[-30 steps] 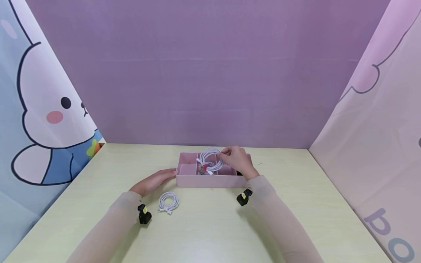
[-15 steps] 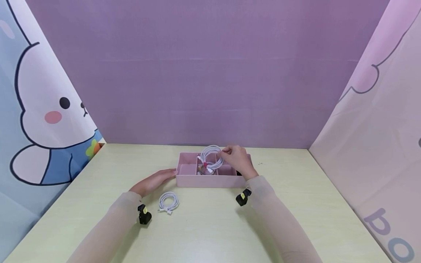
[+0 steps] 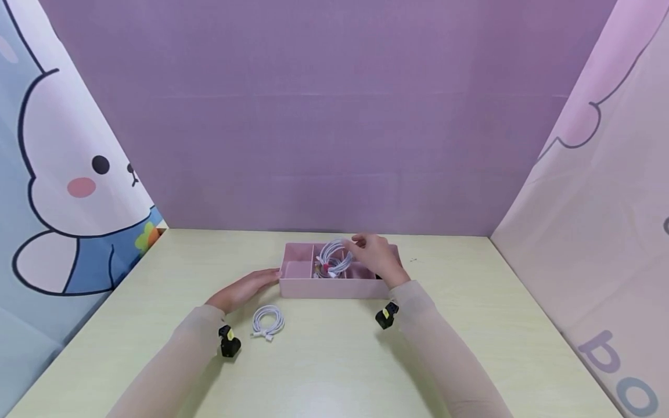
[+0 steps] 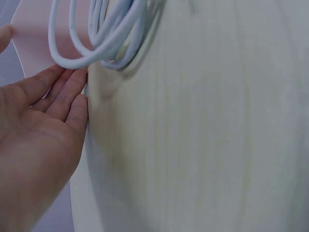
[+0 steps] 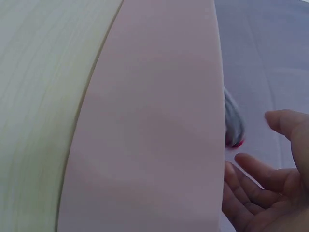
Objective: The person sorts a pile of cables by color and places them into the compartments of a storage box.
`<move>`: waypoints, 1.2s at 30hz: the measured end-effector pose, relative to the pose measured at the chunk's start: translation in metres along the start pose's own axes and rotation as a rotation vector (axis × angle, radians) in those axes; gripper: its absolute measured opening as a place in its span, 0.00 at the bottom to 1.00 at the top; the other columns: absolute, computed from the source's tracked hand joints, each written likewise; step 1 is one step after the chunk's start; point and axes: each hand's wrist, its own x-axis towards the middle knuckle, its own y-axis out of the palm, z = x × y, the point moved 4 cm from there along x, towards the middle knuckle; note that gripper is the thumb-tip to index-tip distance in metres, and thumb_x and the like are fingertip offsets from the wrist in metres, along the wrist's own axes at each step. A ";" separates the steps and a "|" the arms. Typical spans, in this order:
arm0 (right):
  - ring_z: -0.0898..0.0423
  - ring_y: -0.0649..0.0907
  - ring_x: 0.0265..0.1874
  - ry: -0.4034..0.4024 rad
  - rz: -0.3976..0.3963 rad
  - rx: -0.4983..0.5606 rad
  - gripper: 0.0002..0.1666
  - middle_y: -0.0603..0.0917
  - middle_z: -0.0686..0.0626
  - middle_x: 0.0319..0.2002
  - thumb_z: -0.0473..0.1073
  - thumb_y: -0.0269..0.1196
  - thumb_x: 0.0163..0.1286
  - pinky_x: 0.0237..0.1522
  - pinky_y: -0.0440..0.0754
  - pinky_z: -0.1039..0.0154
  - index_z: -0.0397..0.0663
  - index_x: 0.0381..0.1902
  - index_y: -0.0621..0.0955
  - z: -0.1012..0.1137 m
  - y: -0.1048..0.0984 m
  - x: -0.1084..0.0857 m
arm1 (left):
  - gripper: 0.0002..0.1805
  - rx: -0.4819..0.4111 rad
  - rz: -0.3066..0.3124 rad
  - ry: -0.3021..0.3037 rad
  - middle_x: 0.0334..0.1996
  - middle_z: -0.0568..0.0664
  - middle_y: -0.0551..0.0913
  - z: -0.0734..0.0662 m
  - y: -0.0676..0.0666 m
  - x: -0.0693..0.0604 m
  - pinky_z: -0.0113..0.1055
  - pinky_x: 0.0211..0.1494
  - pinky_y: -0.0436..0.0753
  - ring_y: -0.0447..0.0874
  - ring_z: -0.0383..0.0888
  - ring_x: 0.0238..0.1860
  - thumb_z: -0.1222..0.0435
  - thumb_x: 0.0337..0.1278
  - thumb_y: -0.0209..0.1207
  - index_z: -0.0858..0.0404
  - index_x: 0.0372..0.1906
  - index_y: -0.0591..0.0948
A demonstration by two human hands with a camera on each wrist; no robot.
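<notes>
A pink divided box stands on the table, and my left hand touches its left end with extended fingers. In its second compartment from the left, a coiled white cable with a red bit sits partly above the rim, over other cable. My right hand is over the box's right part, beside that coil. In the right wrist view its thumb and fingers stand apart, with the blurred coil clear of them. Another white cable coil lies on the table in front of my left hand.
The pale wooden table reaches back to a purple backdrop. Printed curtains flank it on the left and right. Something dark, mostly hidden, is at the box's right end under my right wrist.
The coil has dropped lower into the second compartment, and my right thumb and fingers have let it go. My left hand and the coil on the table have stayed put.
</notes>
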 end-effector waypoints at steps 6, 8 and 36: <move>0.49 0.83 0.50 -0.013 0.023 0.015 0.32 0.86 0.45 0.49 0.58 0.60 0.73 0.54 0.81 0.50 0.40 0.63 0.79 0.002 0.000 0.000 | 0.40 -0.004 -0.006 -0.001 0.78 0.52 0.55 0.002 0.000 0.001 0.65 0.75 0.39 0.43 0.58 0.79 0.36 0.72 0.41 0.53 0.79 0.60; 0.50 0.83 0.50 -0.013 0.025 0.027 0.31 0.85 0.46 0.49 0.58 0.60 0.73 0.53 0.81 0.50 0.41 0.63 0.79 0.002 0.000 0.000 | 0.40 -0.006 -0.004 0.006 0.78 0.52 0.55 0.002 0.000 0.001 0.65 0.75 0.40 0.43 0.58 0.79 0.36 0.72 0.41 0.54 0.79 0.61; 0.54 0.84 0.41 -0.149 -0.025 0.077 0.18 0.87 0.50 0.42 0.48 0.63 0.73 0.42 0.84 0.57 0.44 0.54 0.84 0.026 -0.004 -0.018 | 0.42 0.005 -0.005 -0.019 0.79 0.52 0.55 0.000 -0.001 0.000 0.66 0.74 0.39 0.42 0.58 0.79 0.33 0.69 0.41 0.52 0.78 0.61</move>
